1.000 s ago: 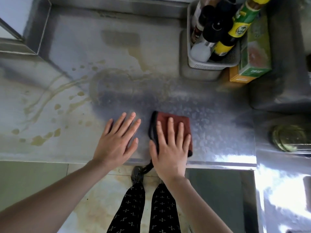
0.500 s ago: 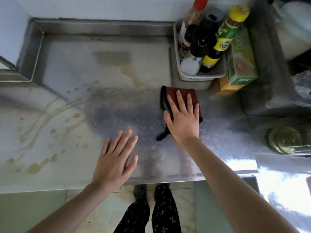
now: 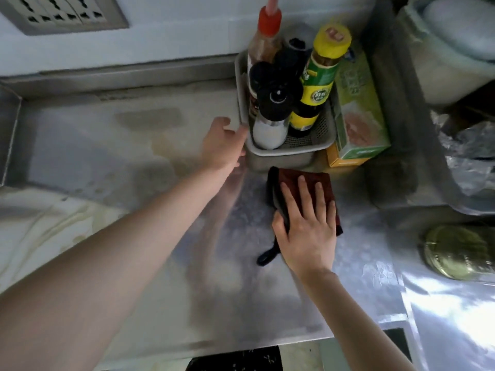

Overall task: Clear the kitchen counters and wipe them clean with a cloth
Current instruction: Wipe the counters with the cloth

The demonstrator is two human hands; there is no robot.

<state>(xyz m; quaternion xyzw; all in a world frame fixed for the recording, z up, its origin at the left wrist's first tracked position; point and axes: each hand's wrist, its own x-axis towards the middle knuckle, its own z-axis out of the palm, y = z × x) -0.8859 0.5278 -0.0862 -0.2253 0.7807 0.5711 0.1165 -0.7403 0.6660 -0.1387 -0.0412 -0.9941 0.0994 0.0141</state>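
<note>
Head view of the steel table (image 3: 128, 145), read left to right; a socket panel (image 3: 61, 14) sits on the wall at upper left, above yellowish streaks (image 3: 53, 226) that lie dried on the near-left surface, a patch judged as yet unwiped; the left hand (image 3: 222, 145) is stretched forward to the left wall of the white basket (image 3: 292, 153), touching or almost touching it; motion blur hides its fingers, so whether its grip is apart or clamped on the rim cannot be told; the reach is probably meant to shift or steady the basket so that the ground beside and beneath it can be wiped; the basket stands against the back wall and holds upright bottles packed close, among them a red-capped bottle (image 3: 267, 36), a black-topped bottle (image 3: 270, 121) and a yellow-capped bottle (image 3: 321, 76), which would tip easily if the basket were jerked; the dark red cloth (image 3: 294, 174), the task's tool, lies folded flat on the table just in front of the basket; the right hand (image 3: 308, 231) presses on it with fingers straight and spread, its grip apart, the palm flat so as to bear down evenly while wiping; a green carton (image 3: 359, 111) stands just right of the basket, not yet cleared; a brass-coloured lid (image 3: 455, 253) rests at far right, well apart from the cloth
</note>
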